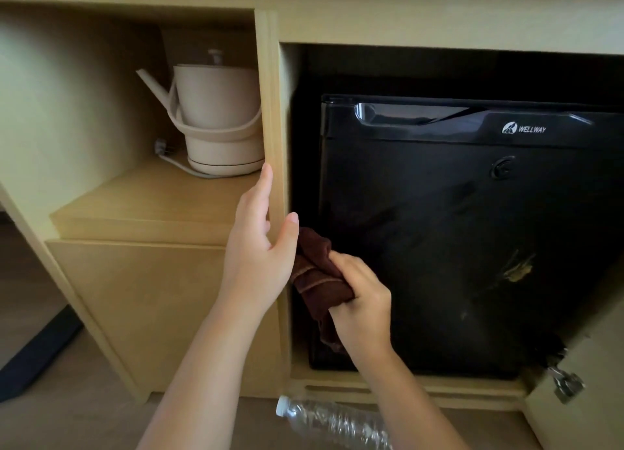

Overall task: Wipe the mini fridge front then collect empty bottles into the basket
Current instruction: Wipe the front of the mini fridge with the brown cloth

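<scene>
Nearest to you, a clear plastic bottle (332,422) lay on its side on the floor, below the mini fridge (472,240) and between your two forearms, its white cap pointing left; no hand touched it.

Well left of the fridge, a beige kettle (216,118) stood on its base on a wooden shelf (148,206), its spout aimed away from the fridge and its cord trailing behind.

Just left of the fridge, your left hand (260,247) rested on the upright wooden divider (275,129) that separated the shelf from the fridge bay. Your fingers lay flat along its left face and your thumb came round its front edge, so the hand loosely clasped the panel and held nothing else.

At the fridge's lower left corner, your right hand (361,301) was closed tight around a dark brown cloth (317,280). The cloth bunched out to the left of your fist, toward your left thumb, and a tail hung down beneath your knuckles in front of the door's left edge. Whether the cloth actually pressed on the door I couldn't tell.

Across the fridge, the glossy black door stood shut, with a handle recess along its top. On the right half sat a white logo (523,129), a round lock below it, and a yellowish smear (516,269) lower down.

Right of the fridge, a metal hinge (565,387) showed on the open cabinet door.
</scene>
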Available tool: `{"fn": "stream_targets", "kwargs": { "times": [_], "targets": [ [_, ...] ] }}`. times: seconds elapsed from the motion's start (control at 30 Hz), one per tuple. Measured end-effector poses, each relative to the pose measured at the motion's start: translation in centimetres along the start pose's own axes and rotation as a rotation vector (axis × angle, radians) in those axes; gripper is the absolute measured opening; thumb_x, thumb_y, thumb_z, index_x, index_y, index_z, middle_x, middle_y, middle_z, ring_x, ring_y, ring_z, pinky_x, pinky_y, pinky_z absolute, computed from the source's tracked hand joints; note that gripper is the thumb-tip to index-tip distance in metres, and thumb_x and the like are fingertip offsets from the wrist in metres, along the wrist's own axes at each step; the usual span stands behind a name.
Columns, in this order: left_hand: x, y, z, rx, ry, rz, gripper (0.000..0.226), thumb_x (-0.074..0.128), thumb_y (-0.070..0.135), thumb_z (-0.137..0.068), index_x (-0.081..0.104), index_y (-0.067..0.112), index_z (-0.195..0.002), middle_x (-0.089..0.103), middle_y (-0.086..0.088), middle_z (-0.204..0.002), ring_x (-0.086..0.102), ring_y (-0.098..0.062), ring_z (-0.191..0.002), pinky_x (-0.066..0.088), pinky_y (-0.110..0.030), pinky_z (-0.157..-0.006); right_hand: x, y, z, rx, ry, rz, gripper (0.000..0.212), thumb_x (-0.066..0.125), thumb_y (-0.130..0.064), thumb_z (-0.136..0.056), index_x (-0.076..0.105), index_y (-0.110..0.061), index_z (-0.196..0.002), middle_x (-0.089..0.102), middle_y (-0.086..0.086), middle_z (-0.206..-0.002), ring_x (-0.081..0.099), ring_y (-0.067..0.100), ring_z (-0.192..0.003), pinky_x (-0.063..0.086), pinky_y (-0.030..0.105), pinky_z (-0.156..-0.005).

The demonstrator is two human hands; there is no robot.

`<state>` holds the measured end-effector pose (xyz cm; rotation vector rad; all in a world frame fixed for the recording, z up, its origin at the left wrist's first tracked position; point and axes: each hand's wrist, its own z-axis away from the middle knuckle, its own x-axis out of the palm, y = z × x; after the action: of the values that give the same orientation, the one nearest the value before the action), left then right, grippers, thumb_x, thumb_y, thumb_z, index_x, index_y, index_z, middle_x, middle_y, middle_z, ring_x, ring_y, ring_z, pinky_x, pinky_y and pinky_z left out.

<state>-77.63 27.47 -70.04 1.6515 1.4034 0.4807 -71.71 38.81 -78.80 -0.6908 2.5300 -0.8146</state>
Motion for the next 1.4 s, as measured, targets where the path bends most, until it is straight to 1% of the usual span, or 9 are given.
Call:
{"fn": "stream_targets", "kwargs": {
  "times": [0.23,0.33,0.43,0.63,0.9,1.07,1.17,1.27,1.4],
  "targets": [
    [-0.5,0.7,0.6,0.212,0.094,-0.196,0.048,0.05,0.02,-0.091,0.036,0.026,-0.137,0.038,0.017,-0.13,0.034,0.002,-0.126,0.03,-0.012,-0.101,-4.4,-1.7,-1.5,0.308,-0.04,-0.301,0.04,0.068,0.001,-0.075,0.069,-0.032,-0.097,0.073,-0.009,-0.094,0.066,0.005,-0.093,0.049,0.019,-0.079],
    [0.3,2.1,1.0,0.322,0.119,-0.245,0.045,0.052,0.033,-0.087,0.044,0.023,-0.131,0.042,0.015,-0.127,0.035,0.006,-0.122,0.034,-0.014,-0.098,-7.9,-1.9,-2.6,0.32,-0.014,-0.316,0.041,0.068,0.011,-0.073,0.069,-0.025,-0.093,0.072,-0.017,-0.085,0.066,-0.001,-0.082,0.047,0.011,-0.07],
    [1.9,3.7,1.4,0.159,-0.136,-0.072,0.056,0.058,0.05,-0.077,0.036,0.043,-0.129,0.044,0.028,-0.124,0.038,0.014,-0.118,0.035,-0.009,-0.094,-10.9,-2.1,-3.3,0.309,-0.058,-0.277,0.037,0.071,0.011,-0.07,0.068,-0.02,-0.09,0.071,-0.018,-0.079,0.064,-0.003,-0.075,0.046,0.01,-0.065],
    [6.2,3.6,1.9,-0.018,-0.454,0.059,0.071,0.068,0.056,-0.058,0.039,0.052,-0.123,0.051,0.022,-0.126,0.046,0.005,-0.118,0.042,-0.025,-0.096,-14.6,-2.6,-4.0,0.281,-0.161,-0.276,0.03,0.077,-0.009,-0.062,0.071,-0.025,-0.087,0.072,-0.008,-0.086,0.067,0.007,-0.081,0.049,0.017,-0.071],
    [9.2,4.2,2.4,-0.169,-0.239,0.298,0.021,0.076,0.01,-0.07,0.067,0.026,-0.08,0.071,-0.001,-0.079,0.068,-0.017,-0.074,0.056,-0.036,-0.068,-16.2,-2.3,-3.7,0.403,-0.21,-0.163,0.044,0.077,-0.001,-0.067,0.064,-0.028,-0.1,0.072,-0.01,-0.092,0.066,0.003,-0.089,0.048,0.016,-0.075],
    [10.1,4.9,2.4,-0.246,-0.081,0.267,0.017,0.076,0.015,-0.069,0.064,0.025,-0.076,0.069,-0.001,-0.076,0.068,-0.019,-0.073,0.057,-0.044,-0.068,-16.8,-2.4,-2.8,0.434,-0.145,-0.051,0.075,0.078,-0.036,-0.06,0.039,-0.043,-0.124,0.063,-0.009,-0.112,0.059,0.0,-0.103,0.046,0.019,-0.089],
    [10.3,5.5,2.2,-0.31,0.005,0.299,0.016,0.076,0.017,-0.068,0.061,0.024,-0.071,0.068,-0.003,-0.076,0.067,-0.021,-0.075,0.056,-0.048,-0.07,-16.4,-3.4,-2.1,0.344,-0.156,0.016,0.087,0.08,-0.027,-0.066,0.021,-0.052,-0.125,0.05,-0.02,-0.119,0.05,-0.009,-0.11,0.04,0.006,-0.089],
    [10.4,6.7,2.2,-0.367,0.012,0.371,0.015,0.075,0.016,-0.07,0.06,0.017,-0.074,0.067,-0.009,-0.08,0.067,-0.024,-0.077,0.057,-0.048,-0.069,-15.8,-3.9,-1.7,0.258,-0.222,0.122,0.09,0.081,-0.034,-0.064,0.017,-0.056,-0.123,0.033,-0.033,-0.126,0.037,-0.018,-0.115,0.034,0.001,-0.088],
    [10.1,8.1,2.5,-0.425,-0.116,0.469,0.014,0.072,0.01,-0.074,0.059,0.009,-0.08,0.068,-0.01,-0.082,0.068,-0.016,-0.071,0.059,-0.036,-0.061,-15.7,-3.7,-2.0,0.275,-0.234,0.066,0.089,0.079,-0.042,-0.06,0.022,-0.054,-0.127,0.038,-0.032,-0.128,0.045,-0.007,-0.118,0.044,0.015,-0.092]
  ]
}}
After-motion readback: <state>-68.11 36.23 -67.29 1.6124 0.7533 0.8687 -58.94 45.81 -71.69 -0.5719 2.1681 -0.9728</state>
